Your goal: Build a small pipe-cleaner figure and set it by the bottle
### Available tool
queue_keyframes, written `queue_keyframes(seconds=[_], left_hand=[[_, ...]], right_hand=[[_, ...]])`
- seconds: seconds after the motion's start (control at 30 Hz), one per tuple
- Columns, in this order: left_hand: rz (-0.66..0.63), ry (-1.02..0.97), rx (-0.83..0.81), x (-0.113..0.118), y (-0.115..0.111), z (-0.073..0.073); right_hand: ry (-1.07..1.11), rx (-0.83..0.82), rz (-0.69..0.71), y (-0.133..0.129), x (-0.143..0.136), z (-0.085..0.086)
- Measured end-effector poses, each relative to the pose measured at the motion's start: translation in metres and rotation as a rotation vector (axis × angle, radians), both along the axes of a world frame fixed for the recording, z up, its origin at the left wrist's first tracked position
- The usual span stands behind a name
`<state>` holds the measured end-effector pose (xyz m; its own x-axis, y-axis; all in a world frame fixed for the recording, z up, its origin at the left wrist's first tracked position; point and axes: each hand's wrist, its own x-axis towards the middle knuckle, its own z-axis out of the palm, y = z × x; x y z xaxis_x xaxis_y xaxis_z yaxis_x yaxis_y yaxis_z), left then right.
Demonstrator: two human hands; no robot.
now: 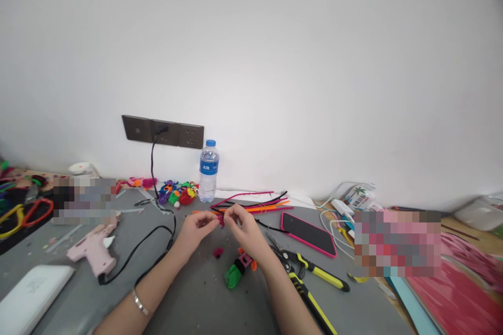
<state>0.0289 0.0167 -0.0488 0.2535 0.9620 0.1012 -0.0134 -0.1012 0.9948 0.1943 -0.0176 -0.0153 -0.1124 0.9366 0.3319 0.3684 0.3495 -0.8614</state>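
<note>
We see a blue label with white characters on the water bottle [209,167] near the counter's [184,303] back edge; they are too small for us to read surely. A palm tree is printed on the packet [358,196] toward the back right corner, and the grey mark on the white box [35,293] at the left edge is unreadable.

The small magenta piece [221,220] looks fuzzy and is held up between our hands, over the middle of the counter toward its back edge. Our left hand [196,227] pinches it narrowly between thumb and forefinger. Our right hand [244,227] curls in opposite, fingertips close together at the piece; we cannot tell whether they grip it. Both forearms reach in from the front edge, a silver bracelet [139,303] on the left.
</note>
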Motion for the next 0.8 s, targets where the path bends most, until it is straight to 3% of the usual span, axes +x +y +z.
queue_keyframes(seconds=[0.53, 0.63, 0.8], left_hand=[[-0.035, 0.087, 0.074, -0.003, 0.003, -0.007], [-0.014, 0.135, 0.048, -0.005, 0.002, -0.003], [-0.154, 0.317, -0.118, -0.008, -0.004, 0.013]], right_hand=[[0.002, -0.046, 0.028, 0.003, 0.011, -0.002], [0.101, -0.028, -0.047, 0.006, 0.024, -0.005], [0.239, 0.051, -0.201, 0.012, 0.039, -0.011]])
